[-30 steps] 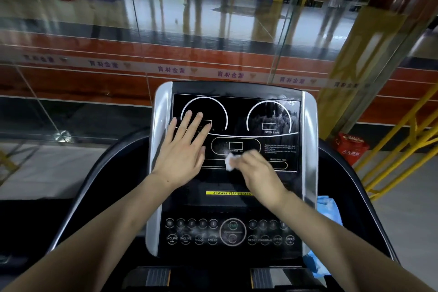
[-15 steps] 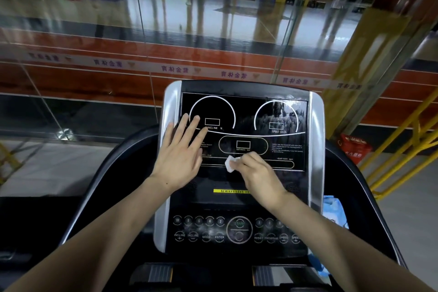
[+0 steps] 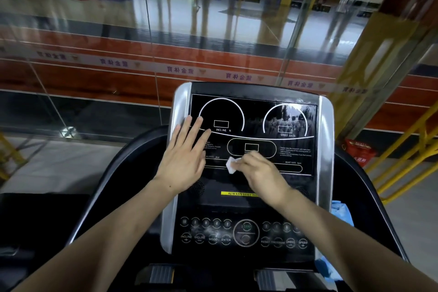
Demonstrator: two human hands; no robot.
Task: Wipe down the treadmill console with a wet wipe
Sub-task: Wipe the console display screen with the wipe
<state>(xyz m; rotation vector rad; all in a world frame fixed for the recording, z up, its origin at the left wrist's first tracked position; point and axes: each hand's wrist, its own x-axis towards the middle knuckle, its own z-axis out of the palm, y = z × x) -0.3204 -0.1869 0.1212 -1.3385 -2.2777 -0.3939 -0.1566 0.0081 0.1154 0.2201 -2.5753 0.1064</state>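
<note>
The left hand (image 3: 183, 161) lay flat on the left part of the treadmill console (image 3: 251, 173), fingers (image 3: 194, 129) spread and reaching toward the INCLINE dial marking. The right hand (image 3: 260, 173) pressed a folded white wet wipe (image 3: 231, 165) against the black panel below the central oval window, just beside the left hand. Streaked residue showed inside the SPEED dial (image 3: 285, 121) at the upper right. A yellow warning strip (image 3: 237, 193) ran below the hands, above the button rows (image 3: 244, 232). A blue cloth (image 3: 341, 213) lay at the console's right edge.
</note>
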